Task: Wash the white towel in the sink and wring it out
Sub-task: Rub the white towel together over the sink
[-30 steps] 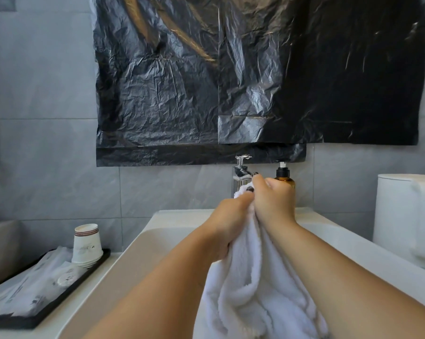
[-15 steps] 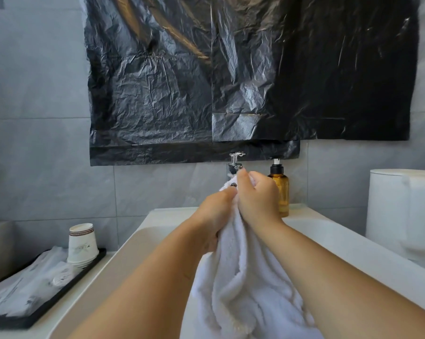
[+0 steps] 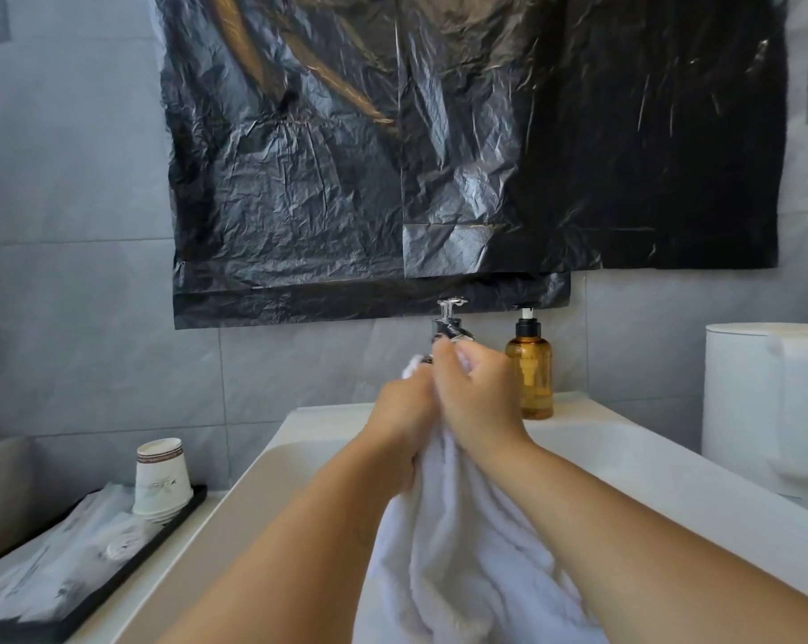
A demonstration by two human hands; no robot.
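Centre frame: left hand (image 3: 399, 411) and right hand (image 3: 478, 397) both clamped on towel (image 3: 457, 560) over sink (image 3: 625, 462). Twist hands in opposite directions; keep the hanging tail above the basin.

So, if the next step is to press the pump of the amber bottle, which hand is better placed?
The right hand, probably. It grips the white towel right beside the amber pump bottle; the left hand is farther away, on the other side.
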